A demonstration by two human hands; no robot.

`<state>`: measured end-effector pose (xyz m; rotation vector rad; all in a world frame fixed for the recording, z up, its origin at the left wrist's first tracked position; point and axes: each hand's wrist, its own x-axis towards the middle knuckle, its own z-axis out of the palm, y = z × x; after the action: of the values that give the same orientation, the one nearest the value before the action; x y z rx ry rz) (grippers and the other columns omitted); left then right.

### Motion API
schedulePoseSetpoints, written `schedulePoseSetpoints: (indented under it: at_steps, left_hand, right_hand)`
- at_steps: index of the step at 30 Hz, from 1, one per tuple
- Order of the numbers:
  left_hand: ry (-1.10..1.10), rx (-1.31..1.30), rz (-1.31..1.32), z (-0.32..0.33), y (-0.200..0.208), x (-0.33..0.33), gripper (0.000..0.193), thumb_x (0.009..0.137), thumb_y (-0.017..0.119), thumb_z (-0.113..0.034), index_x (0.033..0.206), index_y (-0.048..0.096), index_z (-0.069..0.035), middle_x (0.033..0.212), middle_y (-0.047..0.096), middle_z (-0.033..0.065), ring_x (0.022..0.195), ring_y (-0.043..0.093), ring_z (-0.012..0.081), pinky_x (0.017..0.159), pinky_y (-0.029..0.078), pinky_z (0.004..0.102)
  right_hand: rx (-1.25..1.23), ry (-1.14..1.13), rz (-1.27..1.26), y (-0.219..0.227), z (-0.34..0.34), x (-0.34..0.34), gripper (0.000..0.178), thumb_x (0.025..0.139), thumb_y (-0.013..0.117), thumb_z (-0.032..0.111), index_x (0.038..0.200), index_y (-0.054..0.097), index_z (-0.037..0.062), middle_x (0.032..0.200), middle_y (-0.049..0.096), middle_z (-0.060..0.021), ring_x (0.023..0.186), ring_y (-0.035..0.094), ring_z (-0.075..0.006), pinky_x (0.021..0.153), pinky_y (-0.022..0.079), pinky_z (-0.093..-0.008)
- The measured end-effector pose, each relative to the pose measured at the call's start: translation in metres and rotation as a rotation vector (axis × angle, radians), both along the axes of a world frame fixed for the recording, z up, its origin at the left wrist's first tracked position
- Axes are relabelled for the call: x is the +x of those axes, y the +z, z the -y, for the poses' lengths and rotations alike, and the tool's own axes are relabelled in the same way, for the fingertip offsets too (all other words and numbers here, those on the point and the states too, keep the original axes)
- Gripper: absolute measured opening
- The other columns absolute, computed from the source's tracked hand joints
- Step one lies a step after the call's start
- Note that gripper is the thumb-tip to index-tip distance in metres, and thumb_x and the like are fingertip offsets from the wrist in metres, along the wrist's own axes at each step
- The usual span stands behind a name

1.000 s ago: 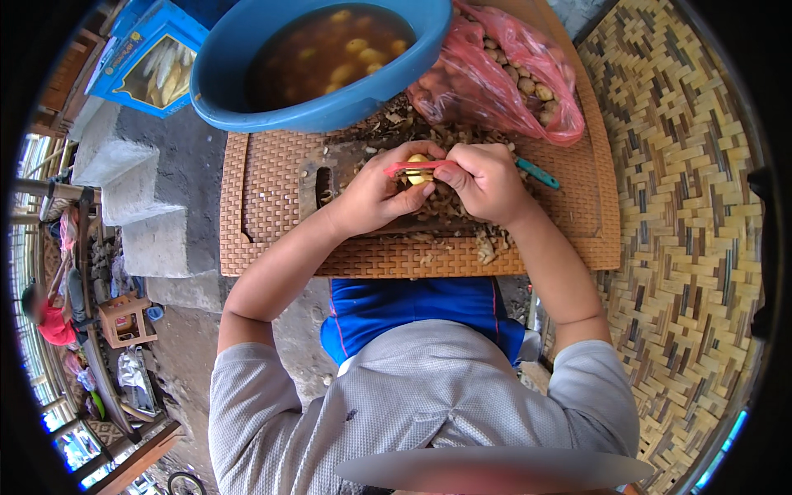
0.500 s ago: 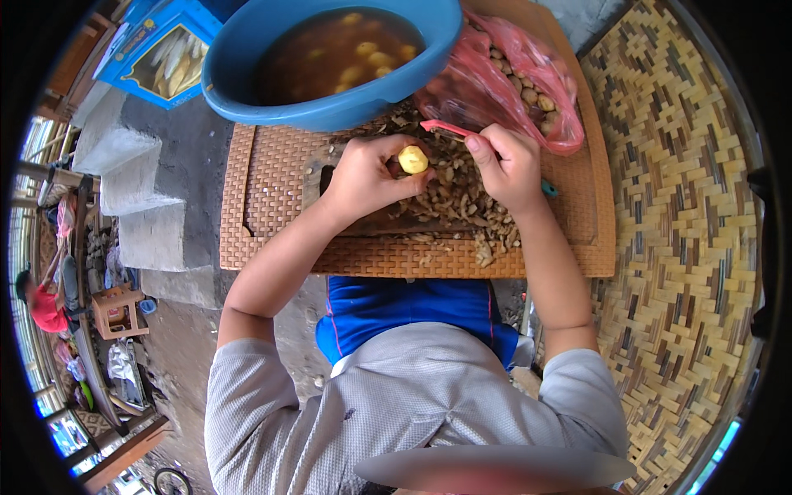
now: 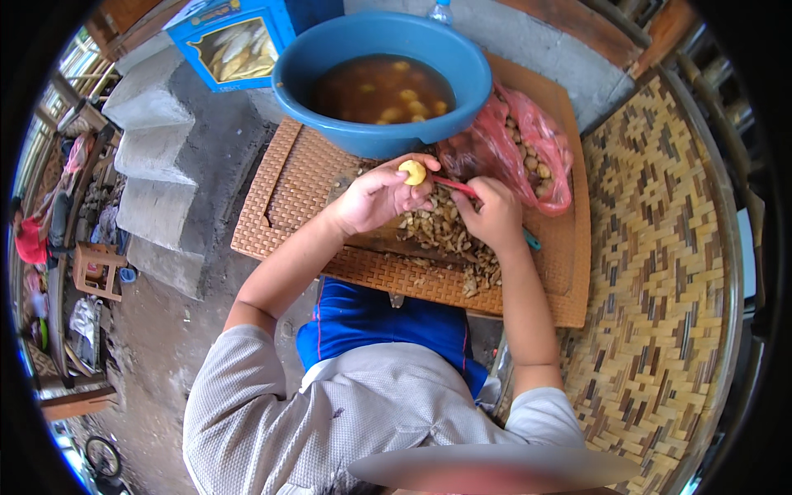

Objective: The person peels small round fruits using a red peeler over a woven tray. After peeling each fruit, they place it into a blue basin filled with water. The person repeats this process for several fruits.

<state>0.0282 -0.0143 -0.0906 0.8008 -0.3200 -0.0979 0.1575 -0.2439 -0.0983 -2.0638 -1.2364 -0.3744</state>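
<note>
My left hand [image 3: 381, 198] is closed around a small peeled yellow potato [image 3: 412, 172], held over the low table. In my right hand [image 3: 492, 216] is a red-handled peeler [image 3: 454, 186], its head end toward the potato; whether it touches is too small to tell. A heap of brown peelings [image 3: 437, 231] lies on a board beneath both hands. Beyond them stands a blue basin [image 3: 388, 136] of brownish water with several peeled potatoes [image 3: 412, 107] in it. A red plastic bag [image 3: 557, 161] of unpeeled potatoes [image 3: 528, 153] lies open to the right of the basin.
The woven-patterned table [image 3: 285, 194] carries all this. A teal object [image 3: 532, 239] shows beside my right wrist. At the back left stands a blue box [image 3: 235, 49] with a window, near concrete steps [image 3: 157, 181]. A woven bamboo surface [image 3: 660, 289] is on the right; a person [image 3: 31, 239] is far left.
The view has shifted, so the table appears turned. My hands have come closer together, and the peeler has moved from above the peelings to beside the potato.
</note>
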Motion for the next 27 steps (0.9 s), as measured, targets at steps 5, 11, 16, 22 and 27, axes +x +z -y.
schedulePoseSetpoints:
  at_steps: [5,11,16,22,27]
  left_hand:
    - [-0.047,-0.355,-0.027,0.001,-0.009,-0.013,0.068,0.115,0.041,-0.058,0.156,0.055,-0.005,0.09,0.053,-0.0007,0.079,0.052,0.0127,0.1,0.051,0.0442]
    - [0.039,-0.378,-0.121,-0.004,-0.016,-0.037,0.068,0.116,0.039,-0.058,0.154,0.058,-0.006,0.089,0.052,-0.0016,0.078,0.051,0.0121,0.097,0.049,0.0418]
    - [0.365,0.395,-0.008,-0.011,0.002,-0.052,0.059,0.115,0.049,-0.055,0.144,0.063,-0.005,0.101,0.058,-0.0017,0.088,0.051,0.0072,0.091,0.045,0.0278]
    - [0.665,1.079,0.213,-0.037,0.066,-0.05,0.033,0.11,0.07,-0.027,0.132,0.065,-0.003,0.11,0.068,0.0024,0.095,0.059,0.0078,0.081,0.05,0.0284]
    - [0.918,1.32,0.449,-0.067,0.113,-0.014,0.028,0.096,0.084,-0.019,0.114,0.071,-0.002,0.091,0.066,0.0024,0.073,0.051,0.0104,0.066,0.046,0.0281]
  right_hand:
    - [-0.138,-0.043,0.086,-0.003,-0.005,-0.004,0.033,0.086,0.09,0.034,0.088,0.073,0.006,0.089,0.07,-0.0104,0.09,0.068,-0.0357,0.076,0.056,-0.049]
    - [-0.042,0.008,0.288,0.011,-0.011,-0.013,0.032,0.084,0.09,0.034,0.094,0.079,0.0051,0.098,0.068,-0.0073,0.098,0.063,-0.0326,0.086,0.054,-0.0451]
    - [0.094,0.095,0.376,0.048,-0.036,-0.018,0.026,0.081,0.092,0.015,0.097,0.074,0.0035,0.102,0.067,-0.0099,0.107,0.063,-0.0329,0.097,0.051,-0.0461]
    - [0.066,0.067,0.482,0.093,-0.089,-0.006,0.034,0.076,0.095,0.016,0.1,0.075,0.0036,0.109,0.071,-0.0103,0.117,0.065,-0.0343,0.109,0.049,-0.0498]
    - [-0.15,0.137,0.341,0.082,-0.109,0.017,0.028,0.075,0.094,0.015,0.097,0.079,0.0075,0.092,0.076,-0.0067,0.099,0.07,-0.0306,0.095,0.051,-0.0473]
